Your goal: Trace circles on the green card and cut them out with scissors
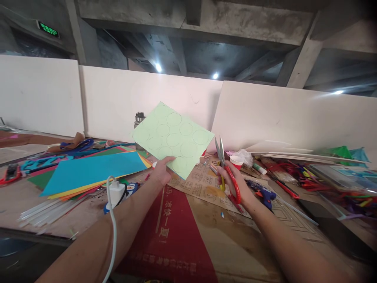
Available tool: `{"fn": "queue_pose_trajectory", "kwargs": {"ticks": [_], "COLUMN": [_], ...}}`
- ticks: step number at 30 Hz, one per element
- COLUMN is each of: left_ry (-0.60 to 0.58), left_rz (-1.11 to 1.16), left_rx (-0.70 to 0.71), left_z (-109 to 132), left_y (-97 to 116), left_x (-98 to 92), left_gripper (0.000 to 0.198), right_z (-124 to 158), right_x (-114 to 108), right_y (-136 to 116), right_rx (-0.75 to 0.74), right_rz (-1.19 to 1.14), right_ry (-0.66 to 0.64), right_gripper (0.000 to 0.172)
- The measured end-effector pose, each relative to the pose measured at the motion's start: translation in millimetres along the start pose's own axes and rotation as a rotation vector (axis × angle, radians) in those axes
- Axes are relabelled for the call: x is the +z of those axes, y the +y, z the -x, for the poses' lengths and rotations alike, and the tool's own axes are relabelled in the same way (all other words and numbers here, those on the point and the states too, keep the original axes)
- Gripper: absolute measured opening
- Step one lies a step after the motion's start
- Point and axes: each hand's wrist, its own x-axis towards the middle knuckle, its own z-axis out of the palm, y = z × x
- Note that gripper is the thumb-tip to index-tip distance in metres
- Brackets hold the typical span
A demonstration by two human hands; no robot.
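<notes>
Pinched by its lower edge, a light green sheet of paper point(173, 140) is held up tilted in my left hand point(163, 169). Several circles are drawn on the sheet in thin dark line. My right hand point(235, 181) grips a pair of scissors point(235, 184) by the red handles, with the blades pointing up and slightly apart. The blades are close to the sheet's right corner but not touching it. Below both hands lies printed cardboard point(203, 184), with a red printed area point(173, 228) nearer me.
Coloured paper sheets point(91, 173) and clear glue sticks point(44, 212) lie left, near a white charger point(117, 192) with its cable. A paper cup point(236, 160), a blue glue gun point(266, 196) and a red-handled tool point(288, 189) lie right. White boards point(147, 90) stand behind.
</notes>
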Motion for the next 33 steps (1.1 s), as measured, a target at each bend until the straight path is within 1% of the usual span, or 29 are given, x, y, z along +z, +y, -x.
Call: {"fn": "queue_pose_trajectory", "kwargs": {"ticks": [4,8,13,17,23,29,33], "left_ry": [-0.003,-0.027,-0.025,-0.016,0.002,0.000,-0.023], "left_rz": [0.009,0.008,-0.009,-0.020,0.026,0.041,0.036], "left_rx": [0.008,0.013,0.022,0.019,0.007,0.028,0.047], "left_z": [-2.2,-3.8,-3.2,-0.4,-0.6,-4.8,-4.0], "left_y": [-0.5,-2.1,-2.8,-0.6,0.4,-0.5,-0.4], "left_x": [-2.6,-4.4,-3.9,-2.3,-1.5,-2.0,-1.2], "left_gripper": [0.040,0.041,0.043,0.045,0.042,0.046,0.046], "right_z": [2.5,3.4,3.5,3.9,8.6,7.4,11.7], "right_x": [3.1,4.6,5.1,5.3,6.2,5.3,6.9], "right_y": [-4.3,-7.9,-7.2,-7.2,-16.0,-14.1,-19.6], "right_rx": [0.002,0.005,-0.002,-0.017,-0.014,-0.025,-0.052], "right_rz": [0.071,0.110,0.110,0.177,0.285,0.402,0.425], "right_ry": [-0.005,-0.014,-0.020,-0.029,-0.043,-0.107,-0.183], "right_gripper": [0.037,0.042,0.044,0.042,0.038,0.038,0.037]}}
